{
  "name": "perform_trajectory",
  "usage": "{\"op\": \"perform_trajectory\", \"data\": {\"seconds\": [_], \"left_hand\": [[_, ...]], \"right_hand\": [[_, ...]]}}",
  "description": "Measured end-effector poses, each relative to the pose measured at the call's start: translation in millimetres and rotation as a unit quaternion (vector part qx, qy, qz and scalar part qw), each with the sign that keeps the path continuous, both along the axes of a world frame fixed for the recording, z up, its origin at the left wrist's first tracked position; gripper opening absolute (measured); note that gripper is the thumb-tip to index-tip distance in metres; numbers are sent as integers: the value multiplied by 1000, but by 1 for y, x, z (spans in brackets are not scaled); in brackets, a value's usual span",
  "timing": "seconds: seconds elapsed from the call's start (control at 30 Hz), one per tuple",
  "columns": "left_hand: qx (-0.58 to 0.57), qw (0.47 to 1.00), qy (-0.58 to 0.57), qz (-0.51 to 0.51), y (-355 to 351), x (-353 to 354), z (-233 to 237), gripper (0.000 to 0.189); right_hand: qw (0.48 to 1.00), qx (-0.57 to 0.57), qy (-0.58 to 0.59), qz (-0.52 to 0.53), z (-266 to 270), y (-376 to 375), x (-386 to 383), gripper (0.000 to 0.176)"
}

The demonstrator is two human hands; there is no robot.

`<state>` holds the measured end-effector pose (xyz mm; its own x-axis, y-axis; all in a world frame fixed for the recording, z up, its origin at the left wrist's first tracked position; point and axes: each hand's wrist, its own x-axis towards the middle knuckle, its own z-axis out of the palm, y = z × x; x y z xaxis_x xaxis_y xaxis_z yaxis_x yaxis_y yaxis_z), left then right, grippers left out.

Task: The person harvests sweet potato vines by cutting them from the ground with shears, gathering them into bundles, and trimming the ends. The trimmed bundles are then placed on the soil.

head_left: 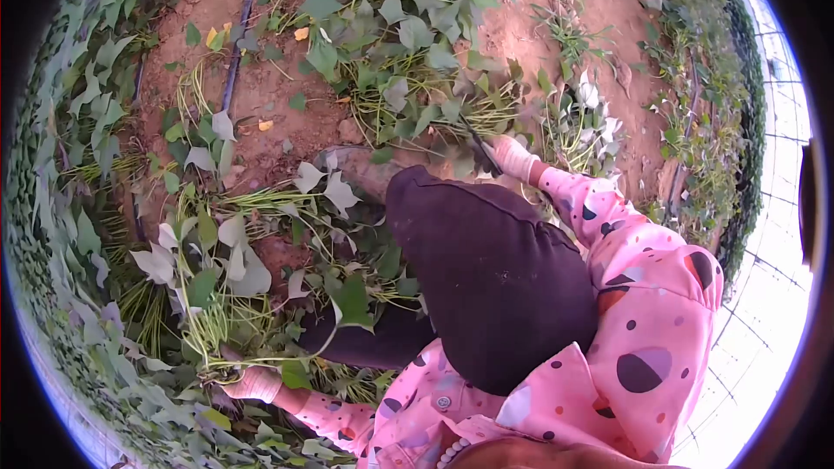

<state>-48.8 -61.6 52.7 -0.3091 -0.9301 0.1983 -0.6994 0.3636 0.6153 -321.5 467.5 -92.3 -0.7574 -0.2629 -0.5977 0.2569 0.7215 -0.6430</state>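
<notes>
My left hand (254,384), wrapped at the wrist, is closed around the stems of a bunch of leafy vine cuttings (208,330) at the lower left. The bunch's pale leaf undersides fan out above the fingers. Out ahead, beyond my bent knee, my right hand (511,159) grips a dark, narrow-bladed cutting tool (483,153). Its thin end points up and left into the cut green stems of a leafy vine clump (408,95). Part of the tool is lost among the stems.
My dark-trousered knee (495,269) fills the middle between both hands. A dark drip hose (236,61) runs along the reddish soil (287,104). Cut vine bundles (269,200) lie to the left, and another leafy clump (584,126) sits right of my right hand. A wire fence (773,243) borders the right.
</notes>
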Motion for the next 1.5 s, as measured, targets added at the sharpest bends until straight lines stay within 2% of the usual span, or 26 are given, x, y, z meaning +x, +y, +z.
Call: {"op": "perform_trajectory", "data": {"seconds": [0.03,0.07,0.1,0.13,0.17,0.27,0.3,0.4,0.47,0.53,0.57,0.6,0.63,0.77,0.93,1.0,1.07,1.1,1.13,1.17,1.27,1.33,1.37,1.4,1.47,1.5], "left_hand": [[-33,999,12,-1,-1,7,3,48],[-68,997,25,-1,-3,15,8,45],[-16,982,190,-10,-15,38,3,42],[46,980,192,23,-44,78,-12,50],[41,980,196,18,-28,66,3,50],[8,979,181,95,67,14,78,53],[52,977,198,61,77,18,83,58],[43,988,141,46,85,56,75,62],[56,987,144,49,96,63,75,63],[58,994,84,32,93,96,48,59],[-129,984,-29,-115,85,119,29,55],[-18,987,157,-6,119,77,35,45],[-11,987,162,3,132,62,33,45],[-55,991,107,-53,132,52,25,41],[-96,988,79,-92,129,45,16,38],[-111,986,74,-102,129,42,12,36],[-120,984,68,-113,130,37,8,35],[-126,983,65,-118,130,34,6,34],[-132,982,60,-121,130,31,4,33],[-137,981,59,-126,132,28,1,33],[-133,980,60,-137,133,24,-3,32],[-122,980,60,-141,131,22,-4,32],[-118,981,60,-143,130,22,-5,32],[-115,981,59,-144,131,22,-6,32],[-108,981,58,-149,131,22,-8,32],[-105,981,57,-150,130,22,-8,31]], "right_hand": [[991,91,-81,53,37,-18,3,45],[980,135,15,143,24,-11,18,48],[983,119,24,139,18,-10,28,49],[985,103,33,134,17,-13,34,51],[988,90,-15,124,23,-19,34,53],[985,91,17,145,11,-19,37,57],[986,85,23,143,21,-20,34,57],[988,52,20,145,39,-17,26,44],[963,65,159,206,6,-3,25,37],[957,32,219,188,-4,-2,16,45],[999,-33,12,40,11,-10,8,52],[969,-97,-198,-109,27,-15,2,59],[953,-144,-237,-123,36,-16,-1,67],[920,-216,-279,-172,-17,-22,-5,67],[912,-186,-299,-210,-19,-33,-16,57],[937,-144,-285,-144,-24,-32,-26,64],[958,-100,-244,-111,-50,-32,-30,57],[998,-4,-42,46,-56,-33,-28,49],[962,91,163,200,-61,-32,-28,42],[913,195,201,297,-65,-33,-21,25],[941,147,224,209,-82,-22,-3,16],[960,76,205,173,-53,-6,0,27],[979,-1,189,71,3,-5,4,36],[990,-7,142,17,-2,4,-2,38],[969,0,231,-86,12,15,-15,36],[975,-17,194,-107,19,19,-30,41]]}}
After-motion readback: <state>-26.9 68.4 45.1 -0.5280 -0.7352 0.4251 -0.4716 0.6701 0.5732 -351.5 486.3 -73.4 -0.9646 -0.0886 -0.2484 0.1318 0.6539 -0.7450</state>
